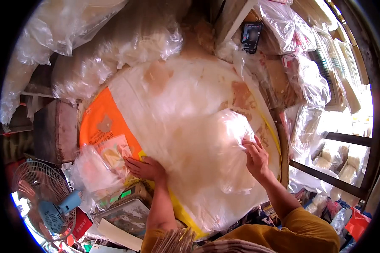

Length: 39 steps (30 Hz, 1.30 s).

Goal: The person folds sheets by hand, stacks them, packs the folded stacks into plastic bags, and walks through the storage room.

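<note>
A clear plastic bag [234, 164] with pale, hazy contents lies on the right part of the round table. My right hand [257, 159] is closed on its upper right edge, thumb and fingers pinching the film. My left hand [147, 168] rests near the table's left front edge, fingers stretched out flat. Its fingertips touch the right side of a printed plastic packet [116, 151]. More clear packets [95, 170] with pinkish print lie beside that one, overhanging the edge. What exactly fills the large bag is blurred by glare.
The round table [156, 101] has a whitish cover with an orange printed strip [103, 120]. Large filled plastic bags [135, 38] crowd its far side. A fan [50, 206] stands at lower left, a metal box [57, 130] above it. Wrapped bundles [310, 80] and a phone-like device [251, 37] are at right.
</note>
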Each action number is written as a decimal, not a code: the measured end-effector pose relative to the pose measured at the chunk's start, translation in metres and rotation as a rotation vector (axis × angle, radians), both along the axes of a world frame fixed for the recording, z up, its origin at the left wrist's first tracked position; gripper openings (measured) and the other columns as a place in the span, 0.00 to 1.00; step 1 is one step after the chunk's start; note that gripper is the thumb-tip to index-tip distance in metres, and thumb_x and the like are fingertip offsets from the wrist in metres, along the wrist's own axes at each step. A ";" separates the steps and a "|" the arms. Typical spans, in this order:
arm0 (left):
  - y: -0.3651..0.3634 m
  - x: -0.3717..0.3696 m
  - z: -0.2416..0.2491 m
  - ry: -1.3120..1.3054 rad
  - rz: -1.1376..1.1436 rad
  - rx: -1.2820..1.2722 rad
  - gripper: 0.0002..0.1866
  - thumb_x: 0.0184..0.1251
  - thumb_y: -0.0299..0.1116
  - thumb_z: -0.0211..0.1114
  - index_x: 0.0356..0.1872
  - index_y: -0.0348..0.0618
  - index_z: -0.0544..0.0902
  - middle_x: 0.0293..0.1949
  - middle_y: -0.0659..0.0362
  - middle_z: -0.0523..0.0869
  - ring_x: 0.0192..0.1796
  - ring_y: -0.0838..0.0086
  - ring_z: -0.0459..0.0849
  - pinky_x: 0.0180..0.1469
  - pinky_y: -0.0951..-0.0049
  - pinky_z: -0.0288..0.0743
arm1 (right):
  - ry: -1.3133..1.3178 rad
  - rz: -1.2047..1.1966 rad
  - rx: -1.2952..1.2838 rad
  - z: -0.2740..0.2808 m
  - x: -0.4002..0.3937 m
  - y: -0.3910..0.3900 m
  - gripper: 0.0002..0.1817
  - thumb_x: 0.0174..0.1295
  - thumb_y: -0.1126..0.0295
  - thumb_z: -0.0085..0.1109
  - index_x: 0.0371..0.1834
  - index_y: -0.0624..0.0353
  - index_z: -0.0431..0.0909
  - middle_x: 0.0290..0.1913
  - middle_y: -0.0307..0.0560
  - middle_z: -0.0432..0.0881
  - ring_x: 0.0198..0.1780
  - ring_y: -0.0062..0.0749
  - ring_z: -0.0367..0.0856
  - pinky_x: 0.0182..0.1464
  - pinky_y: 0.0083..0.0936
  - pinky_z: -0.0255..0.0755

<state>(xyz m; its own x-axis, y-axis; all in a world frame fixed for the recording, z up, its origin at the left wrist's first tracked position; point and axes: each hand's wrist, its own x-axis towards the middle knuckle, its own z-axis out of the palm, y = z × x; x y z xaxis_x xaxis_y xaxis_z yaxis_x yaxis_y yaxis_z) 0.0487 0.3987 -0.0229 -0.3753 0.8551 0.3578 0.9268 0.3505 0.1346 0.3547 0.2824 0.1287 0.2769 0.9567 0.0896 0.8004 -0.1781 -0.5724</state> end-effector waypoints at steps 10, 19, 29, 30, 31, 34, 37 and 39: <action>-0.002 -0.009 -0.004 0.036 -0.045 -0.005 0.31 0.67 0.45 0.44 0.67 0.36 0.59 0.66 0.43 0.61 0.67 0.48 0.61 0.65 0.47 0.52 | 0.198 -0.440 0.603 0.073 0.068 0.184 0.10 0.65 0.70 0.52 0.28 0.64 0.71 0.24 0.36 0.66 0.29 0.16 0.62 0.32 0.17 0.62; 0.000 -0.006 0.002 0.015 -0.049 -0.039 0.31 0.66 0.42 0.43 0.68 0.36 0.57 0.68 0.45 0.59 0.68 0.50 0.59 0.66 0.48 0.50 | 0.035 -0.235 0.273 -0.015 0.033 0.284 0.52 0.47 0.42 0.66 0.68 0.64 0.53 0.67 0.60 0.59 0.65 0.47 0.62 0.64 0.38 0.58; 0.001 -0.004 0.003 -0.039 -0.040 -0.033 0.32 0.67 0.45 0.40 0.67 0.33 0.58 0.68 0.42 0.58 0.68 0.48 0.58 0.67 0.45 0.48 | 0.380 -0.370 -0.005 -0.050 0.063 0.345 0.30 0.46 0.52 0.64 0.46 0.65 0.77 0.39 0.54 0.83 0.45 0.43 0.81 0.49 0.33 0.71; 0.000 -0.004 0.003 -0.039 -0.041 -0.045 0.32 0.67 0.45 0.40 0.67 0.33 0.57 0.68 0.42 0.58 0.68 0.48 0.58 0.67 0.45 0.48 | 0.404 -0.384 0.029 -0.052 0.067 0.341 0.27 0.46 0.54 0.64 0.45 0.64 0.77 0.38 0.53 0.83 0.43 0.43 0.81 0.48 0.32 0.72; 0.000 -0.004 0.003 -0.037 -0.042 -0.057 0.32 0.67 0.45 0.40 0.67 0.33 0.57 0.68 0.42 0.58 0.68 0.48 0.58 0.67 0.46 0.48 | 0.432 -0.398 0.065 -0.053 0.071 0.334 0.25 0.46 0.57 0.64 0.43 0.63 0.78 0.38 0.53 0.83 0.42 0.42 0.81 0.46 0.31 0.72; 0.002 -0.005 0.006 -0.035 -0.046 -0.060 0.32 0.67 0.46 0.40 0.67 0.34 0.57 0.67 0.41 0.58 0.68 0.48 0.58 0.66 0.46 0.49 | 0.382 -0.380 0.124 -0.049 0.076 0.321 0.20 0.46 0.63 0.63 0.42 0.61 0.78 0.35 0.53 0.83 0.37 0.41 0.82 0.41 0.29 0.74; 0.002 -0.004 0.004 -0.039 -0.046 -0.063 0.33 0.67 0.47 0.40 0.67 0.34 0.57 0.67 0.41 0.59 0.68 0.47 0.59 0.66 0.46 0.50 | 0.208 -0.394 0.259 -0.069 0.077 0.325 0.20 0.46 0.61 0.63 0.40 0.61 0.79 0.34 0.55 0.83 0.37 0.44 0.82 0.40 0.32 0.74; 0.002 -0.004 0.007 -0.088 -0.045 -0.054 0.33 0.67 0.48 0.40 0.67 0.33 0.58 0.66 0.41 0.60 0.67 0.47 0.59 0.66 0.46 0.50 | 0.158 -0.419 0.172 -0.094 0.097 0.348 0.20 0.46 0.57 0.63 0.35 0.63 0.81 0.32 0.57 0.82 0.37 0.49 0.82 0.40 0.38 0.74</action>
<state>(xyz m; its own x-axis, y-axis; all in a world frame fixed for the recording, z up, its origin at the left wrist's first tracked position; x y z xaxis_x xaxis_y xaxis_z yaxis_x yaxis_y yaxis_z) 0.0450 0.4009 -0.0154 -0.3637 0.8892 0.2777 0.9274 0.3175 0.1979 0.4520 0.6305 0.0348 0.6583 0.7349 0.1629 0.5809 -0.3583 -0.7309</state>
